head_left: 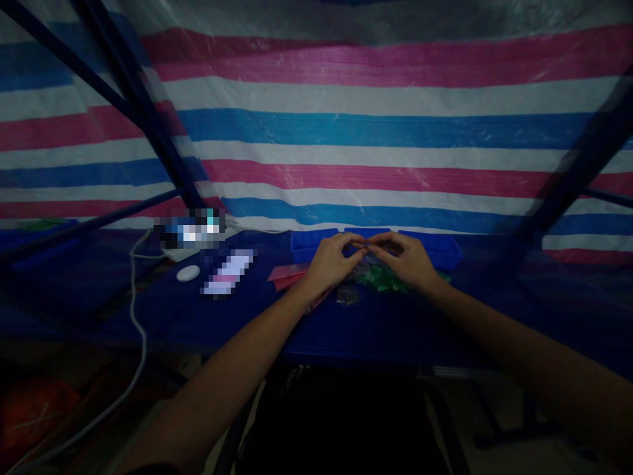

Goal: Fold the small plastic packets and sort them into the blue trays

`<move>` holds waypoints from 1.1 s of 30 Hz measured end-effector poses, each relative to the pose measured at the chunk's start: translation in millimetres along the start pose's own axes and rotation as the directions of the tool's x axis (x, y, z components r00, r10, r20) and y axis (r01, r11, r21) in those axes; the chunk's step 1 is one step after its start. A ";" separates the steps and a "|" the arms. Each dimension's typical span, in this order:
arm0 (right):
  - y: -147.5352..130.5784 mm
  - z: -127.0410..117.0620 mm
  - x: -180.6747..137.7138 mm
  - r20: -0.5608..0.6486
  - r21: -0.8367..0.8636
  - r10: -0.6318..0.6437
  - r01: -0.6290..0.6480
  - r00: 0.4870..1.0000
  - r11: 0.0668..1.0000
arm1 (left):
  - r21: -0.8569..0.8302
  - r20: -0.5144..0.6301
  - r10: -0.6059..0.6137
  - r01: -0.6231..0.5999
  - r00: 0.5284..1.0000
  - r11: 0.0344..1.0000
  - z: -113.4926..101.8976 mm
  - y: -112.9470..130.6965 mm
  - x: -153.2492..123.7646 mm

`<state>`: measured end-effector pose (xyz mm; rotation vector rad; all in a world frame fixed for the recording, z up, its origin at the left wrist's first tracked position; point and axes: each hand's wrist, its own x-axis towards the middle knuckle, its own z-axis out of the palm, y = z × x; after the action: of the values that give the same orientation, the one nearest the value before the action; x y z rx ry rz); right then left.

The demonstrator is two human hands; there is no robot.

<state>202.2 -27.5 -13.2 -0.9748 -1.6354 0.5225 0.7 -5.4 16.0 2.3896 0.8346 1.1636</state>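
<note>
- Left hand and right hand meet at the fingertips, near the blue bins; whether they pinch anything can't be made out.
- Green packets lie on the bins' near side; light, steady fingertip pressure probably suits.

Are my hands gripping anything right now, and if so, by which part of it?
Cannot be told: the left hand and right hand come together at the fingertips, but anything between them is too small and dark to make out.
</note>
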 end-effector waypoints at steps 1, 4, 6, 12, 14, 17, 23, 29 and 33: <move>0.6 0.2 0.2 -0.010 0.015 0.004 -0.003 1.000 1.000 | -0.027 0.000 -0.005 0.005 1.000 1.000 0.7 -0.2 -0.1; 2.5 0.6 0.7 -0.027 0.060 0.014 -0.012 1.000 0.998 | -0.130 0.005 -0.033 0.033 0.999 0.991 3.9 -2.0 0.1; 3.4 1.0 1.1 -0.028 0.095 0.013 -0.011 1.000 0.995 | -0.220 0.007 -0.058 0.058 0.998 0.974 6.2 -4.1 0.4; -0.6 0.0 1.4 -0.010 0.124 0.033 -0.031 0.999 0.992 | -0.306 -0.007 -0.096 0.089 0.995 0.948 6.6 -8.2 1.3; -3.3 -1.1 1.3 0.001 0.155 0.052 -0.052 0.999 0.987 | -0.286 -0.022 -0.098 0.088 0.995 0.954 6.0 -7.8 1.0; -5.4 -1.7 0.9 0.024 0.219 0.087 -0.090 0.996 0.972 | -0.252 -0.049 -0.106 0.091 0.993 0.964 5.9 -6.9 0.0; -1.9 -1.3 1.1 0.038 0.150 0.114 -0.118 0.993 0.982 | -0.129 -0.046 -0.046 0.040 0.998 0.991 1.0 -4.2 0.1; -4.7 -2.7 2.5 -0.034 -0.094 -0.007 0.004 0.999 0.996 | -0.006 -0.128 0.066 -0.068 0.990 0.998 -3.1 -4.6 2.9; -3.6 2.2 0.9 -0.012 -0.012 0.051 -0.051 0.999 0.999 | -0.040 -0.063 0.021 -0.024 0.998 0.999 -2.2 -3.3 2.6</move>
<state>198.9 -28.4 -10.5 -1.0288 -1.6086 0.5406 -0.9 -1.1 17.1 2.3466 0.7978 1.2582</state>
